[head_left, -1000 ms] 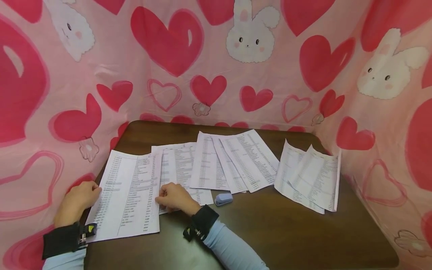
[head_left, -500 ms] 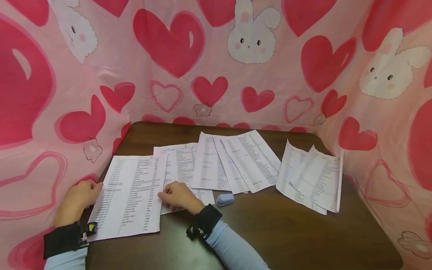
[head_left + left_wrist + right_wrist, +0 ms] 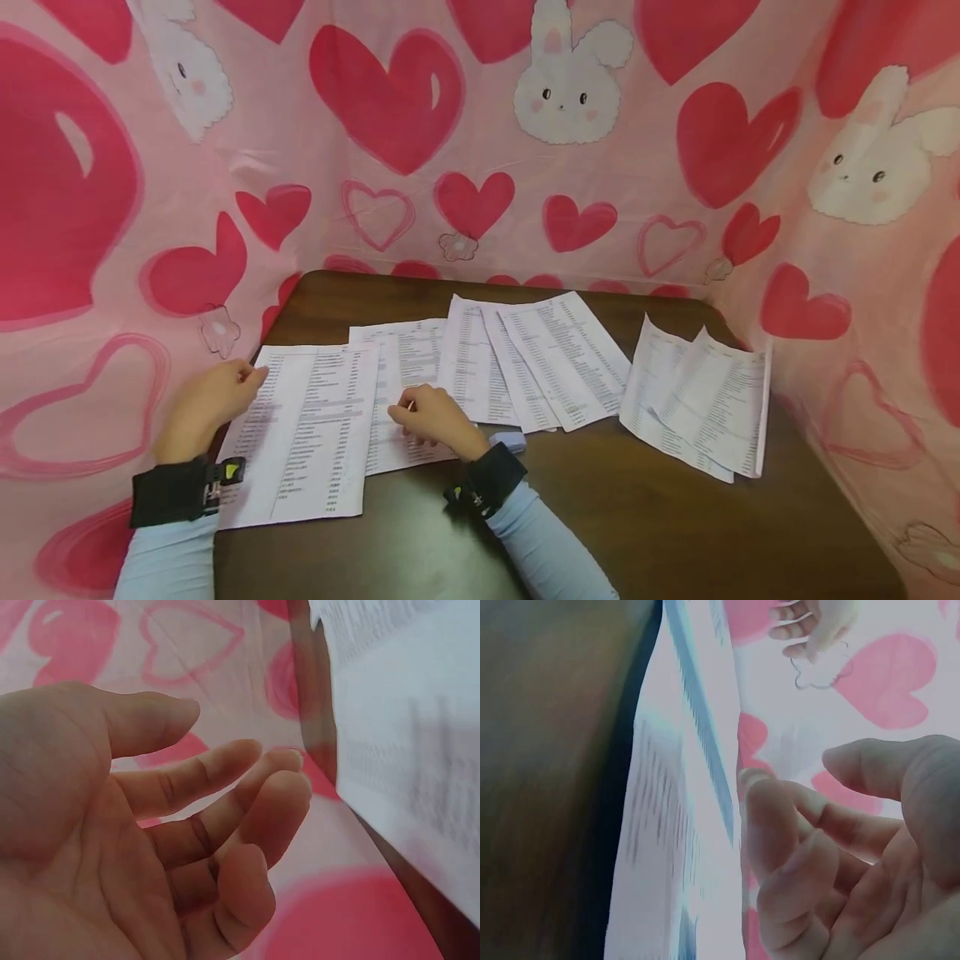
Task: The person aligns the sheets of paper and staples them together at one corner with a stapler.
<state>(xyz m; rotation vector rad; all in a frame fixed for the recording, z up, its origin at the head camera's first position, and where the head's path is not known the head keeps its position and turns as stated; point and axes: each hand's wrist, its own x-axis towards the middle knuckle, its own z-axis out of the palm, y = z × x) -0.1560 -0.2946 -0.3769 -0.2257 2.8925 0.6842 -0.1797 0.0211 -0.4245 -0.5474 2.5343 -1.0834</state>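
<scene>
A printed sheet of paper (image 3: 311, 433) lies at the left of the table. Above its left edge hovers my left hand (image 3: 213, 400); in the left wrist view the fingers (image 3: 247, 802) are loosely bent, thumb apart, with nothing between them. My right hand (image 3: 438, 417) is over a second printed sheet (image 3: 405, 358), partly tucked under the first. In the right wrist view its fingers (image 3: 772, 825) curl loosely, thumb apart, holding nothing. A small light-blue stapler-like object (image 3: 512, 439) sits just behind the right wrist, partly covered by it.
Several overlapping printed sheets (image 3: 555, 358) fan out across the middle back. More curled sheets (image 3: 697, 400) lie at the right. The dark wooden table (image 3: 637, 517) meets a pink heart-patterned curtain (image 3: 480, 108) at its back and sides.
Both hands have come off the left sheet's edges. The left hand has risen up and to the right; the right hand has shifted right and a little up. The camera view has turned slightly left.
</scene>
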